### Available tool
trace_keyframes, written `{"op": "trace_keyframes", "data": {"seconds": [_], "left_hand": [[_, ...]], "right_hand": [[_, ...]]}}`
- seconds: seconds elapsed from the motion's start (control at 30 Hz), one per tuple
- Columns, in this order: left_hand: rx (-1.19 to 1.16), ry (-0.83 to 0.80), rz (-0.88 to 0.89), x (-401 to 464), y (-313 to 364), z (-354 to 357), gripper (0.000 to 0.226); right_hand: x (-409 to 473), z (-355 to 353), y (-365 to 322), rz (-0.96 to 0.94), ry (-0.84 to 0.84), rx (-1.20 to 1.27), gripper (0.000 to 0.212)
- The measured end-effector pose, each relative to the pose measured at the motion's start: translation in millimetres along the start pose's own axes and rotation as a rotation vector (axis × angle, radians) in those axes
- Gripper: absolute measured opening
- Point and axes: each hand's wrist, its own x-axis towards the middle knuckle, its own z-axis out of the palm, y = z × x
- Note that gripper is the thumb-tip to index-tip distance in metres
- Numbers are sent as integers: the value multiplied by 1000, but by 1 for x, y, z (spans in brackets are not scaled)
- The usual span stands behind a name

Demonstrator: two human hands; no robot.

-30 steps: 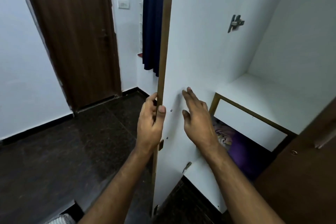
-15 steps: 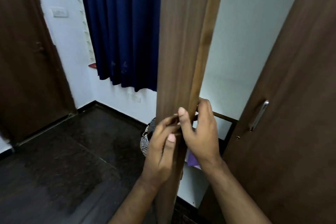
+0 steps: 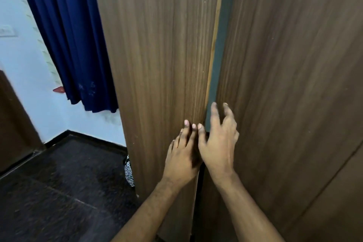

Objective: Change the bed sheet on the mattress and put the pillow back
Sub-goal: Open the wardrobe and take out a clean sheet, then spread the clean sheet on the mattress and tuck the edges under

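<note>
Wood-grain wardrobe doors fill what we see: the left door (image 3: 157,65) stands nearly shut against the right door (image 3: 284,84), a thin dark gap between them just above our fingertips. We judge this a cupboard-closing step; next we must push flush, then turn toward the bed. Neither sheet, mattress nor pillow shows. Our left hand (image 3: 181,155) lies flat, fingers straight on the left door; our right hand (image 3: 218,143) spreads loosely beside it, holding nothing.
</note>
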Motion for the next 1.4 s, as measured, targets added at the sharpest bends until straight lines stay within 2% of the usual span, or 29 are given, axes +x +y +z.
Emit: {"op": "trace_keyframes", "data": {"seconds": [0.1, 0.2, 0.27, 0.53, 0.63, 0.8, 0.93, 1.07, 1.23, 1.3, 1.4], "left_hand": [[36, -16, -31, 21, 6, 11, 106], [32, -24, -45, 39, 9, 17, 100], [40, -15, -61, 49, 8, 22, 96], [81, 2, -108, 86, 10, 40, 97], [115, 63, -103, 88, 7, 49, 98], [130, 69, -118, 86, 10, 59, 102], [63, 186, -145, 82, 43, 70, 86], [29, 255, 33, 74, 65, 83, 73], [-119, 394, 257, 78, 76, 84, 60], [-153, 375, 414, 77, 87, 87, 56], [-310, 251, 620, 70, 106, 94, 53]], "right_hand": [[11, 6, 27, 228, 38, 66, 82], [22, 15, 51, 276, -92, 225, 70], [25, 18, 60, 261, -147, 278, 55], [41, 23, 91, 109, -104, 83, 20], [48, 25, 96, 107, -137, 54, 22], [54, 26, 100, 123, -173, 19, 24], [48, 24, 104, 93, -133, 125, 25], [40, 23, 118, 87, -160, 80, 20], [21, 3, 146, 179, -62, -46, 18], [11, -9, 154, 247, -27, -97, 17], [-14, -34, 154, 427, 46, -191, 14]]}}
